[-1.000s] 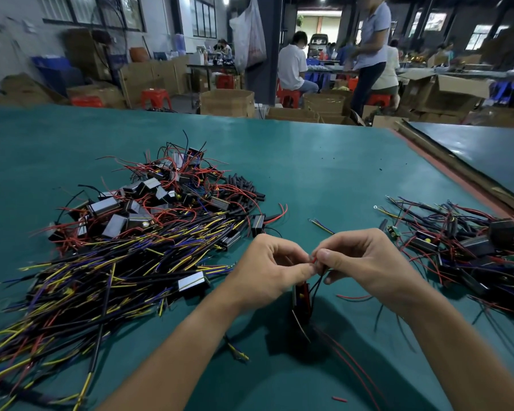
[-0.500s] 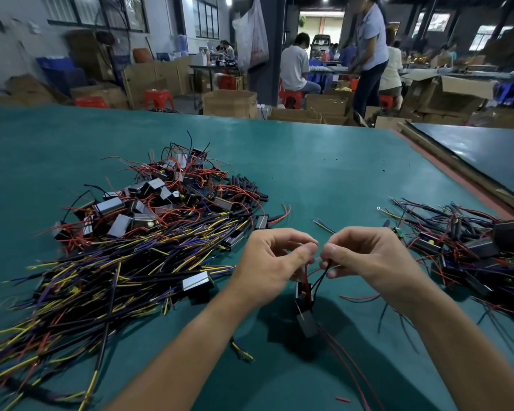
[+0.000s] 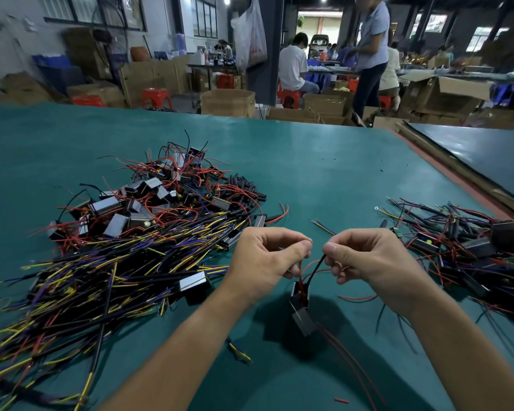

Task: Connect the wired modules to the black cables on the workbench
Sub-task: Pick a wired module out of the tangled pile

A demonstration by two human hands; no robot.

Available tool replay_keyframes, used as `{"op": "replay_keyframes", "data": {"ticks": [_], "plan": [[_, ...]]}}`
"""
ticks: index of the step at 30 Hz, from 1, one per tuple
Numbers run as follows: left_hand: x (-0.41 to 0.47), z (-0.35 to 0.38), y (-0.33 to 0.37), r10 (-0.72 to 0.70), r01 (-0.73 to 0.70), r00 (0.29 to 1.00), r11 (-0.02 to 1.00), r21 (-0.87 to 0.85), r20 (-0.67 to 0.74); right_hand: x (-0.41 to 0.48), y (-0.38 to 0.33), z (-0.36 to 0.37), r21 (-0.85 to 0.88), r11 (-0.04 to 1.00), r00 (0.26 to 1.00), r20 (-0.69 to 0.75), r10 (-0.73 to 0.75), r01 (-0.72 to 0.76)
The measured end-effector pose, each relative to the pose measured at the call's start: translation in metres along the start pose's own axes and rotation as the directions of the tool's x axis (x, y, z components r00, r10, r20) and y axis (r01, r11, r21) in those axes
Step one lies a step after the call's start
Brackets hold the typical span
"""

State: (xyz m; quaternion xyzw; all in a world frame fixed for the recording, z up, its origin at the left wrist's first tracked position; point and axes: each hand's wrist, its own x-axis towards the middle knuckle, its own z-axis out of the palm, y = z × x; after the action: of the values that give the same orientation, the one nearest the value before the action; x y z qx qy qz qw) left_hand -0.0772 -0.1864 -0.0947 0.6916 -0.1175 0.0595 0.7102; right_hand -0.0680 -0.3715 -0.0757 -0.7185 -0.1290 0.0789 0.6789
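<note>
A small black module [image 3: 301, 304] with red and black leads hangs just above the green workbench [image 3: 324, 179], between my hands. My left hand [image 3: 264, 261] pinches its red wire between thumb and forefinger. My right hand [image 3: 365, 256] pinches the end of its black wire, a short gap from the left fingertips. Two long red leads trail from the module toward the near edge. A big heap of black cables with yellow and purple cores [image 3: 95, 277] lies at the left, with loose grey modules [image 3: 131, 209] on its far side.
A second pile of wired modules and cables [image 3: 469, 247] lies at the right. Short black sleeve pieces [image 3: 244, 188] sit behind the left heap. A lone module [image 3: 195, 286] rests near my left wrist. Beyond the bench are cardboard boxes, red stools and people working.
My hands have drawn apart, opening a gap between the fingertips. The module has dropped lower and turned beneath them, its wires now spread between the two pinches.
</note>
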Motion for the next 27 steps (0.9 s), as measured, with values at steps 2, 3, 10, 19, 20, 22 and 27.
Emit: {"op": "replay_keyframes", "data": {"ticks": [2,3,10,19,20,22,27], "plan": [[0.000,0.000,0.000,0.006,-0.006,1.000,1.000,0.004,-0.006,-0.001,-0.001,0.000,0.023,1.000,1.000,0.012,0.004,-0.005],[-0.001,0.001,0.001,0.007,-0.007,1.000,1.000,0.003,-0.003,-0.001,-0.001,0.000,0.034,0.999,1.000,0.015,0.000,-0.001],[-0.001,0.002,0.005,-0.038,0.038,0.997,0.999,0.003,0.072,-0.001,-0.001,0.002,0.040,0.999,0.999,0.029,-0.017,0.016],[-0.004,0.007,0.004,-0.052,0.041,0.985,0.997,0.072,0.166,-0.001,-0.008,0.009,-0.039,0.996,0.996,-0.054,-0.077,0.075],[-0.003,0.007,0.003,-0.058,0.045,0.985,0.996,0.082,0.164,0.005,-0.011,0.011,-0.101,0.990,0.987,-0.114,-0.113,0.102],[-0.001,0.006,0.000,-0.079,0.066,0.987,0.993,0.096,0.138,0.026,-0.024,0.016,-0.251,0.957,0.963,-0.189,-0.192,0.142],[0.003,0.003,-0.004,-0.100,0.090,0.989,0.991,0.095,0.108,0.115,-0.049,0.048,-0.624,0.772,0.993,0.069,-0.098,0.119]]}}
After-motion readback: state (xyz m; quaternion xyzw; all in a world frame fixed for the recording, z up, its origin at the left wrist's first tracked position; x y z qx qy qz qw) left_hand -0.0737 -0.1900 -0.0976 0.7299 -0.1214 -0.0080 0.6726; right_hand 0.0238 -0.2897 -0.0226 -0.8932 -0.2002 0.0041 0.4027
